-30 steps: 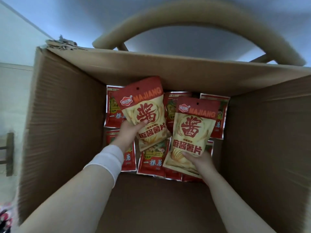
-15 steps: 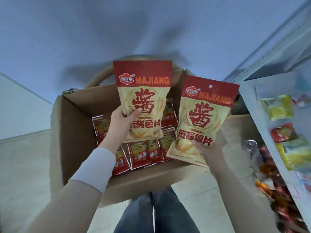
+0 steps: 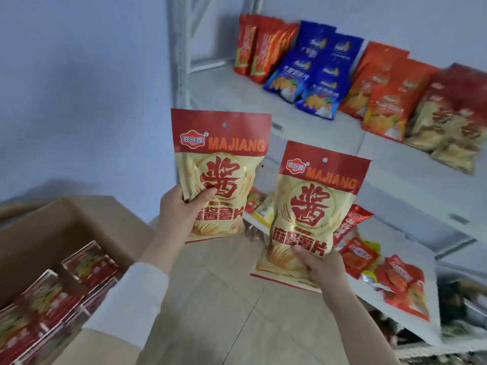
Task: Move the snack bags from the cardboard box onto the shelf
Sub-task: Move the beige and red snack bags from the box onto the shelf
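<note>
My left hand grips a red and cream MAJIANG chip bag upright by its lower left side. My right hand holds a second, identical bag from below, a little lower and to the right. Both bags hang in the air in front of the white shelf. The cardboard box stands at the lower left, with several red snack packets lying inside it.
The upper shelf board carries rows of red, blue and orange chip bags. A lower board holds small red and yellow packets. Bare shelf surface lies at the upper board's left front. Beige floor tiles spread between box and shelf.
Both hands have lifted the two bags out of the box and carried them up and to the right, toward the shelf. The view has swung from the box to the shelf.
</note>
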Demonstrator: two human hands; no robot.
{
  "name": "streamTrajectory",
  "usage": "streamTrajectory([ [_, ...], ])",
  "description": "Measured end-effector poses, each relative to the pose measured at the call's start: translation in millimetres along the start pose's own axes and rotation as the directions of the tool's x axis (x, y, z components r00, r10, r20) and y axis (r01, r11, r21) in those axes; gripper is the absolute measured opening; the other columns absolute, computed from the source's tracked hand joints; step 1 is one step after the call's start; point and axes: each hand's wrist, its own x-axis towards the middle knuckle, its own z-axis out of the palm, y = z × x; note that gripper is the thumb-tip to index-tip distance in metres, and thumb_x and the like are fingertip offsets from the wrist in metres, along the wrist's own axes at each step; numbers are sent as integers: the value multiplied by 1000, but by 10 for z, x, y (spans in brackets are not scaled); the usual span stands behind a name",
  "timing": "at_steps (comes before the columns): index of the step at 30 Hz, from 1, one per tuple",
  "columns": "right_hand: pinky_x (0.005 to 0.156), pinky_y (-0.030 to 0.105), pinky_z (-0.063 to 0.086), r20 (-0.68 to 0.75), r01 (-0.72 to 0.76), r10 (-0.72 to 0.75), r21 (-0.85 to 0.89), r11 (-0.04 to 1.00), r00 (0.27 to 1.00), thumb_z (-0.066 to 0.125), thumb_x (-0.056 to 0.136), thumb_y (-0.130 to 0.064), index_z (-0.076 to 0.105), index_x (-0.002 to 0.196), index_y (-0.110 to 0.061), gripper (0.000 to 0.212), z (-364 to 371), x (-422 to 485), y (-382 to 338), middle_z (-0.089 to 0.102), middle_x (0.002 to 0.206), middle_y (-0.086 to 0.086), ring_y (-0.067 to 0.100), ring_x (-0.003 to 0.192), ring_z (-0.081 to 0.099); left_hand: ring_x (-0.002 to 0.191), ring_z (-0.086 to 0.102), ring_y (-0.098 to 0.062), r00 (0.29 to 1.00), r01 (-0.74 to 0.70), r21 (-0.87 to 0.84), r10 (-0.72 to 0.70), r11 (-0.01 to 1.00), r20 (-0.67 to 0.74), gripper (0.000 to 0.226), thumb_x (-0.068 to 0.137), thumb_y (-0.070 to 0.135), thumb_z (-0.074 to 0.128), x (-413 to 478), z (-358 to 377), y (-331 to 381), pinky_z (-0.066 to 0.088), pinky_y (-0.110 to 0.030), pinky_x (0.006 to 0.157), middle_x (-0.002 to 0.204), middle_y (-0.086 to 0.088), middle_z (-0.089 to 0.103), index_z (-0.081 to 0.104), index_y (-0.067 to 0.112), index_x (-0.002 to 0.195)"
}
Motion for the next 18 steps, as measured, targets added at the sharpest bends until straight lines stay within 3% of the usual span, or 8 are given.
streamTrajectory([
  [2, 60, 15, 51, -67, 32, -32, 1, 999, 997, 76, 74, -17, 65, 88, -23, 19, -719, 116, -3, 69, 78, -14, 3, 74, 65, 85, 67, -8, 998, -50, -20, 51, 999, 35, 14, 79, 28, 70, -84, 740, 185, 55, -30, 71, 90, 12, 69, 63, 31, 91],
  [4, 63, 20, 53, -133, 39, -36, 16, 999, 990, 78, 72, -21, 68, 86, -20, 17, -1385, 233, -4, 72, 75, -10, 6, 72, 68, 84, 66, -6, 989, -93, -43, 97, 995, 110, 15, 80, 25, 69, -142, 1442, 364, 53, -28, 70, 89, 14, 68, 62, 33, 90],
  [6, 57, 17, 50, -190, 42, -37, 23, 999, 981, 77, 73, -22, 68, 84, -17, 15, -1943, 336, -22, 70, 69, -8, 0, 62, 64, 84, 64, -3, 972, -125, -57, 134, 990, 192, 17, 81, 23, 69, -201, 2066, 522, 51, -24, 69, 88, 16, 67, 61, 36, 88],
  [8, 58, 17, 50, -230, 54, -42, 45, 998, 972, 77, 74, -23, 67, 86, -18, 16, -2401, 456, -76, 69, 72, -8, 2, 65, 64, 85, 64, -3, 955, -159, -58, 168, 986, 245, 16, 80, 23, 70, -230, 2627, 663, 50, -23, 68, 89, 16, 66, 61, 35, 88],
  [12, 62, 20, 50, -283, 67, -50, 49, 997, 958, 75, 74, -28, 63, 83, -25, 15, -3111, 772, -155, 69, 78, -7, 7, 74, 64, 84, 64, -2, 926, -188, -67, 200, 980, 319, 14, 81, 25, 69, -177, 3591, 853, 50, -20, 68, 88, 15, 66, 62, 27, 93],
  [16, 65, 21, 48, -357, 93, -65, 61, 994, 932, 74, 75, -26, 59, 76, -29, 16, -3623, 1115, -145, 65, 76, -8, 5, 73, 61, 78, 61, 3, 905, -214, -79, 228, 974, 358, 14, 82, 23, 69, -30, 4355, 895, 47, -6, 58, 84, 17, 64, 62, 22, 95],
  [18, 71, 27, 50, -384, 79, -39, 89, 993, 922, 75, 74, -25, 61, 78, -27, 16, -3808, 1330, -101, 67, 80, -6, 10, 78, 64, 81, 62, 2, 890, -221, -78, 234, 972, 392, 15, 82, 25, 69, 126, 4689, 901, 48, -10, 62, 86, 16, 65, 62, 23, 95],
])
